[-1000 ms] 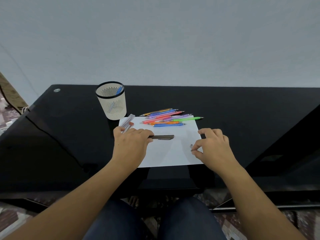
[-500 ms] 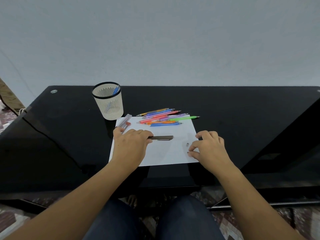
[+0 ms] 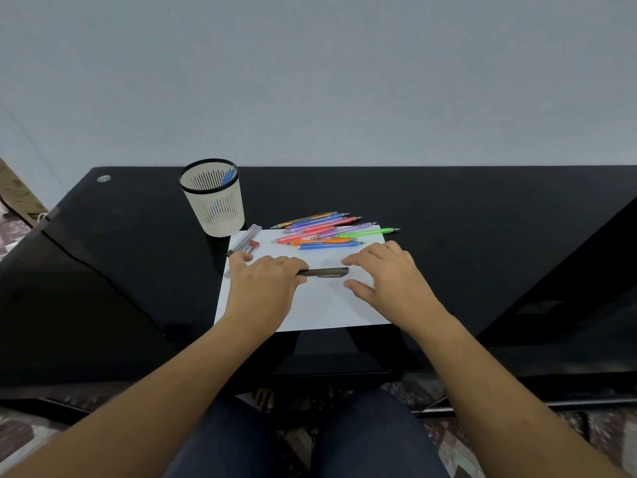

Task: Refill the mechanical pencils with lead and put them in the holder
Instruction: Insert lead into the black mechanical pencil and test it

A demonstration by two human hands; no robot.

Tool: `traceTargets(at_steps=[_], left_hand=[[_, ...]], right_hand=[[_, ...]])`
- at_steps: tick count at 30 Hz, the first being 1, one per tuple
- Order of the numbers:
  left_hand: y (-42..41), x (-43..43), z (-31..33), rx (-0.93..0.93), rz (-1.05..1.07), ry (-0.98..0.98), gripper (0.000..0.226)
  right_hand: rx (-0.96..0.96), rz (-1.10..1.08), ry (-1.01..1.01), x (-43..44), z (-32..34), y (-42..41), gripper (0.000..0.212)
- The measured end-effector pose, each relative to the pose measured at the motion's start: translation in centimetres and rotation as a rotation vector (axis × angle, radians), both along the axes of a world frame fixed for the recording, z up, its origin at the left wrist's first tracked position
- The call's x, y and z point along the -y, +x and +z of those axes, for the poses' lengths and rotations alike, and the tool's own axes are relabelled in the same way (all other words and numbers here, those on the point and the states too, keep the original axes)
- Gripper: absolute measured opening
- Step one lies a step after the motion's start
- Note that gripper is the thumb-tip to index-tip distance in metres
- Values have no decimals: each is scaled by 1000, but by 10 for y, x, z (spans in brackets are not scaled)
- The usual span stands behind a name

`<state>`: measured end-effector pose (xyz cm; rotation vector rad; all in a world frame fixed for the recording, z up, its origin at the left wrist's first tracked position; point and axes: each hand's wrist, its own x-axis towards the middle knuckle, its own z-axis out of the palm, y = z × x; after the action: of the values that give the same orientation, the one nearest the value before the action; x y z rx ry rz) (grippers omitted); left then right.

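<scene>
We had brought our right hand [image 3: 389,281] in from the right edge of the white sheet [image 3: 310,312], fingers loosely spread, to the free end of the dark pencil [image 3: 327,272] that our left hand [image 3: 265,284] gripped flat on it, so refilling seemed imminent.

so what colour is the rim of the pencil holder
Black; the holder itself is cream with slots. Head view shows it.
</scene>
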<state>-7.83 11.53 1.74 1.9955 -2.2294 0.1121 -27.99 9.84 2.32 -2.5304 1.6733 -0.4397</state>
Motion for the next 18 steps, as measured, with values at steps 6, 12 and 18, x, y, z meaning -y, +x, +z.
traceTargets(at_steps=[6, 12, 18], left_hand=[[0, 6, 0, -1, -26, 39, 28], [2, 13, -7, 10, -60, 107, 27], [3, 13, -15, 10, -146, 150, 30]], right_hand=[[-22, 54, -17, 9, -4, 10, 31], [-87, 57, 9, 17, -9, 9, 30], [-116, 18, 88, 20, -17, 11, 33]])
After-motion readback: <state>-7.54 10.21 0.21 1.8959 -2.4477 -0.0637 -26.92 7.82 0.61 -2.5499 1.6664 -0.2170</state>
